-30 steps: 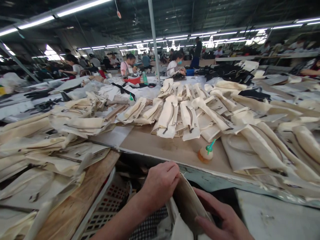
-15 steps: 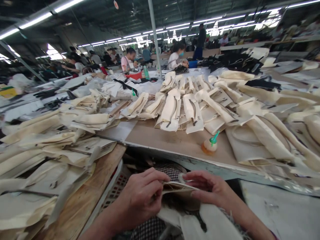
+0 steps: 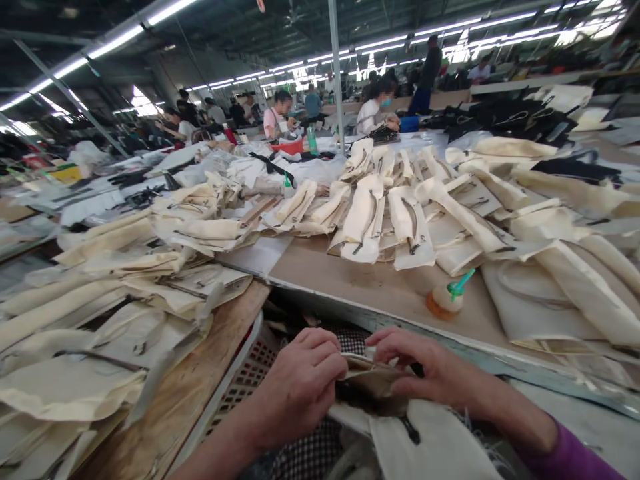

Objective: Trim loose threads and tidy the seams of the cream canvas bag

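Note:
My left hand and my right hand sit low in the view, close together. Both pinch the folded rim of a cream canvas bag with a darker brown inner side. Below them hangs more of the cream canvas, with a black zipper end showing at its top. A checked cloth lies under my left forearm. A purple sleeve covers my right arm.
Ahead, a tan work table holds rows of zippered canvas pieces and a glue bottle with a green nozzle. A wooden board with stacked canvas and a plastic crate lie left. Co-workers sit beyond.
My hands have come closer together on the canvas rim and sit slightly higher. The whole scene has shifted right and up in the view, so my head has moved.

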{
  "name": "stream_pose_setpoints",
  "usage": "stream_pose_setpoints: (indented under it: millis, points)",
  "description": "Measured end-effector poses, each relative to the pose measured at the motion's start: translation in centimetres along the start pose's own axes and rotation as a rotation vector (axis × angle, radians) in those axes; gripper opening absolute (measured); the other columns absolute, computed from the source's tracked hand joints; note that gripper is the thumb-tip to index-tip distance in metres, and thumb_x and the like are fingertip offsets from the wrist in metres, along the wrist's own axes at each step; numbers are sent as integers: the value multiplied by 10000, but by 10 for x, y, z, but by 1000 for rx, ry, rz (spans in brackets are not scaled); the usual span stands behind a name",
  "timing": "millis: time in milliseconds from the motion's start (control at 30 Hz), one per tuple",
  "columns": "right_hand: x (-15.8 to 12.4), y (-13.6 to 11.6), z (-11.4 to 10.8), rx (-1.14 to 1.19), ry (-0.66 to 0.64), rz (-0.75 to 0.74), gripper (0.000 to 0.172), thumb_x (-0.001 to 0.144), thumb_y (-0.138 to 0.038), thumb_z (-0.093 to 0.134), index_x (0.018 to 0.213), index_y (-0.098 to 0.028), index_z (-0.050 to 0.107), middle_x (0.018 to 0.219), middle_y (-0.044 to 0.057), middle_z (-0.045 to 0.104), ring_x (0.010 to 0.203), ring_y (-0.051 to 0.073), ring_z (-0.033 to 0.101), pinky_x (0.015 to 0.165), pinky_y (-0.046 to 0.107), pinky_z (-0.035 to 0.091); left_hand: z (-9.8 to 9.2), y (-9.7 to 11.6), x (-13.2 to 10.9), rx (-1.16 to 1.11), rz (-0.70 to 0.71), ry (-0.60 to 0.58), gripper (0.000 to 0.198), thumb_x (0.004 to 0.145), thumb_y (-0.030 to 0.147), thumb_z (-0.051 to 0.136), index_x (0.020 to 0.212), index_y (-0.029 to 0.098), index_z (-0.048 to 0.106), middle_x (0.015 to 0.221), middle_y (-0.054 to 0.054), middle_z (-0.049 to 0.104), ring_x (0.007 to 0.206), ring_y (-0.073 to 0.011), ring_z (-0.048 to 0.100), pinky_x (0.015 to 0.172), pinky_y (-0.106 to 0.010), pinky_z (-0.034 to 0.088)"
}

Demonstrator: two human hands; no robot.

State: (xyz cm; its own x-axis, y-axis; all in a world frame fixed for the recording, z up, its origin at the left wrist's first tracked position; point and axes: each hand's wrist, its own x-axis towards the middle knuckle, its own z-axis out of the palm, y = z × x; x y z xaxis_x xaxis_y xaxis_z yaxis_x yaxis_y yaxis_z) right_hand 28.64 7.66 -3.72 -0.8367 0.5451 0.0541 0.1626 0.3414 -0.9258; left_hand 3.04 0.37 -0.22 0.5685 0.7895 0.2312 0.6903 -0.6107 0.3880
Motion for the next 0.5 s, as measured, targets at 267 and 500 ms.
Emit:
stream_pose_setpoints:
  millis: [267,500]
  points:
    - [4,-6,-9,-341,-65,-110,567,788,52,588,1256,-267,574,1310,44,531,1126,194,557,962,293,437,4,3,11,101,-68,-143,147,957,113,459,897,184,573,908,-23,583,939,-203,492,791,-312,449]
    - [7,-23,-10,-516,-144,-14,571,756,89,630,1184,-286,586,1226,3,582,1009,184,608,888,275,449,6,-11,10,75,13,-149,156,943,135,502,853,179,621,897,-27,558,922,-196,491,752,-296,448]
